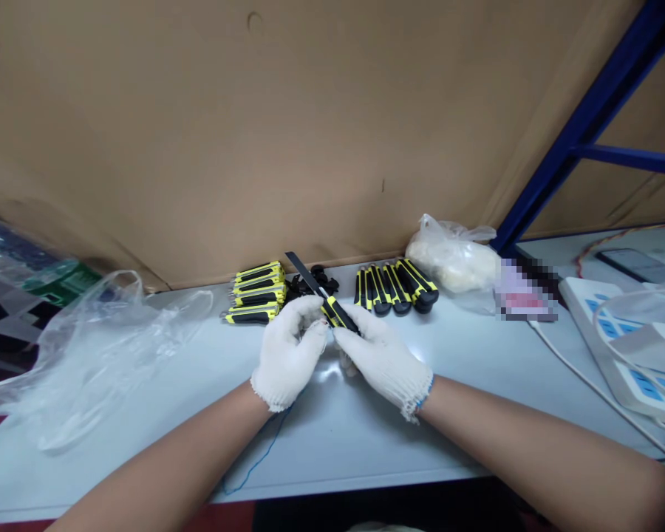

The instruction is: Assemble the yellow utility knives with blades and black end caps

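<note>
My left hand (288,355) and my right hand (382,362) wear white knit gloves and meet over a yellow-and-black snap-off utility knife (335,312). Both hands grip its handle, and its long dark blade (304,271) sticks out up and to the left. Behind my left hand lies a stack of similar yellow-and-black utility knives (255,293). Beyond my right hand, several more utility knives (396,288) lie side by side. Between these groups sits a small heap of black parts (315,281), partly hidden by the blade.
The pale workbench (144,421) holds a crumpled clear plastic bag (89,355) at left and a tied bag of pale contents (451,255) at the back. A white power strip (615,340) and phone (640,266) sit at right, below a blue shelf frame (581,133).
</note>
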A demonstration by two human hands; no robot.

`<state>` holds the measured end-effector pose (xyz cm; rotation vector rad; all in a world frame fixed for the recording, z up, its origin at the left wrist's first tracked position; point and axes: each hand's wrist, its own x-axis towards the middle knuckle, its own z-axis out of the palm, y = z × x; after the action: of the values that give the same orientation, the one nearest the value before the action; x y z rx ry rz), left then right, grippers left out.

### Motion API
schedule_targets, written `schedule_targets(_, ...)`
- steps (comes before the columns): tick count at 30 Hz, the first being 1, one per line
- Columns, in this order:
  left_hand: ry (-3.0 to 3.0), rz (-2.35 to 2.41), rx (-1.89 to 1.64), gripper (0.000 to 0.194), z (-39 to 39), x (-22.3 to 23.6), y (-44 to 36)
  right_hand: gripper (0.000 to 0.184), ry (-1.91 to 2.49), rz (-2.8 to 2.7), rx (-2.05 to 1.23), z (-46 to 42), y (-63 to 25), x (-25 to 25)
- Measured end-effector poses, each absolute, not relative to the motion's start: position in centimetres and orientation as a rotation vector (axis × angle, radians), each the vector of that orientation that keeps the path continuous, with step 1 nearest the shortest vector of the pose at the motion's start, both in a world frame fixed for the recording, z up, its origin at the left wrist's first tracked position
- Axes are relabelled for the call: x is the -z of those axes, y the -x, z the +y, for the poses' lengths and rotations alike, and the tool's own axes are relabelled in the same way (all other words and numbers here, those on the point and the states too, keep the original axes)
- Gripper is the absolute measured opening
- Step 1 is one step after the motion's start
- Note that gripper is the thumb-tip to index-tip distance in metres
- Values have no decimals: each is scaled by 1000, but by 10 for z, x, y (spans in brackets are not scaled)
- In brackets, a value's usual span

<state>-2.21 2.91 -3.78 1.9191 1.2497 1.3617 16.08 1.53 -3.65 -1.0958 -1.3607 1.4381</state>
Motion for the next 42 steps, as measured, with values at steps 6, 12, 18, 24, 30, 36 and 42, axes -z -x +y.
schedule_targets(6, -1844, 1284, -1322, 23, 33, 39, 22, 42, 1101, -1375, -1441, 14, -160, 39)
schedule_targets(12, -1856, 1459, -1232, 12, 35, 27, 19, 27, 1114, -1309, -1514, 9, -152, 39)
schedule_targets(18, -1982, 1399, -1038, 14, 26, 24, 10, 33, 1139, -1162, -1557, 12, -150, 36)
schedule_targets(24, -2053, 1332, -862, 24, 18, 17, 3, 40, 1177, -1103, -1537, 18, -147, 40)
schedule_targets(30, -2293, 1308, -682, 16, 11, 22, -8, 22, 1136, -1065, -1385, 32, -149, 45)
schedule_targets(36, -2559, 1346, -531, 36, 10, 15, -19, 20, 1126, -970, -1348, 49, -161, 35)
schedule_targets(42, -2864, 1435, -402, 20, 20, -3, -28, 16, 1093, -1012, -1429, 61, -165, 39)
